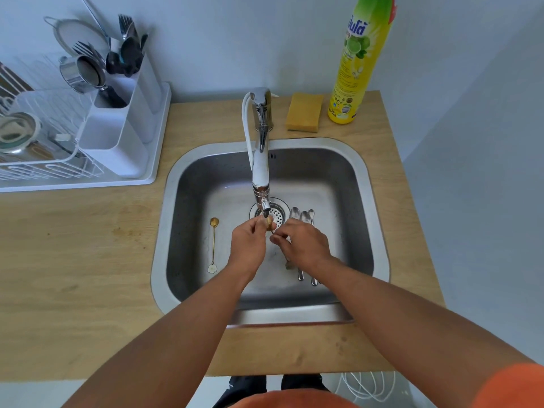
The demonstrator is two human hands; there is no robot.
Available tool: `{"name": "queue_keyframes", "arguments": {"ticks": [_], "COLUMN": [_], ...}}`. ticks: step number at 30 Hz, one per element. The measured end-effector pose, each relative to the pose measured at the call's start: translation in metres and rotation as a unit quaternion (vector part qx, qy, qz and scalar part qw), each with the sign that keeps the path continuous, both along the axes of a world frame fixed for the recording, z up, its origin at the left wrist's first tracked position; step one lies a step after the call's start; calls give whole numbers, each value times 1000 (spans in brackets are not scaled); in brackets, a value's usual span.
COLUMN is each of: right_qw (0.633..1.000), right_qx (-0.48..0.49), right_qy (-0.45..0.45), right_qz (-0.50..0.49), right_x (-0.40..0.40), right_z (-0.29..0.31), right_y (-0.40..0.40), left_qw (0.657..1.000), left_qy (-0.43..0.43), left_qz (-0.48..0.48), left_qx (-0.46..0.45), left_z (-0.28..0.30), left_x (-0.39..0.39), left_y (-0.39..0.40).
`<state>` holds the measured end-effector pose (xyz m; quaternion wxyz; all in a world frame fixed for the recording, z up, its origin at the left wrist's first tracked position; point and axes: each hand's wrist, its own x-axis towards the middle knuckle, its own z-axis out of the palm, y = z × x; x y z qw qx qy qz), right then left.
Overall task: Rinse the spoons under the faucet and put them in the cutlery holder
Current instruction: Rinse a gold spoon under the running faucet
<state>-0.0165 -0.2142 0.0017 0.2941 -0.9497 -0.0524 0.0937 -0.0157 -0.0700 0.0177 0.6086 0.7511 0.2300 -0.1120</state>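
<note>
Both forearms reach over the sink's near rim (288, 315), placing the work under the faucet (261, 160) spout. Left hand (248, 242): fingers curled, pinching a small gold-coloured spoon (269, 223) at the outlet, presumably for rinsing. Right hand (303, 242): fingers bent, tips meeting near that spoon; contact cannot be confirmed. Awaiting rinsing: gold spoon (213, 240) left, silver spoons (303, 216) right. Cutlery holder (117, 134) stands far left.

My two bare forearms reach forward and converge. My left hand (248, 241) has fingers curled, pinching something small at its fingertips; my right hand (304, 245) curls alongside, fingertips nearly touching it.
</note>
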Motion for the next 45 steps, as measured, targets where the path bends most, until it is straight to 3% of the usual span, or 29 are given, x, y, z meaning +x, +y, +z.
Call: {"name": "queue_keyframes", "arguments": {"ticks": [9, 14, 19, 22, 27, 30, 34, 36, 40, 43, 45], "right_qw": [999, 998, 997, 996, 995, 995, 997, 999, 994, 986, 984], "right_qx": [-13, -26, -33, -40, -39, -50, -50, -23, 74, 125, 139], "right_qy": [-2, -11, -11, -19, -37, -52, -37, -7, 74, 99, 103], "right_qz": [42, 61, 70, 77, 79, 69, 42, 34, 31, 41, 42], "right_x": [-1, -1, 0, 0, 3, 3, 2, 2, 6, 7, 6], "right_z": [2, 4, 6, 8, 13, 15, 13, 11, 12, 11, 10], "right_y": [2, -1, -5, -4, -2, -1, -2, -5, -9, -8, -6], "left_qw": [997, 988, 974, 987, 997, 994, 992, 984, 970, 970, 980], "left_qy": [-5, 88, 166, 142, 0, -13, 115, 162, 164, 157, 151], "left_qz": [57, 103, 61, 21, -39, -31, 57, 32, -67, -58, -26], "left_qx": [-46, -75, -141, -68, 67, 106, -7, -64, -167, -178, -130], "left_z": [4, 11, 16, 18, 16, 21, 34, 36, 30, 28, 29], "left_x": [-4, -2, 2, 1, -5, -1, 11, 16, 18, 15, 14], "left_y": [-1, 0, 12, 16, 16, 9, 1, 7, 24, 27, 25]}}
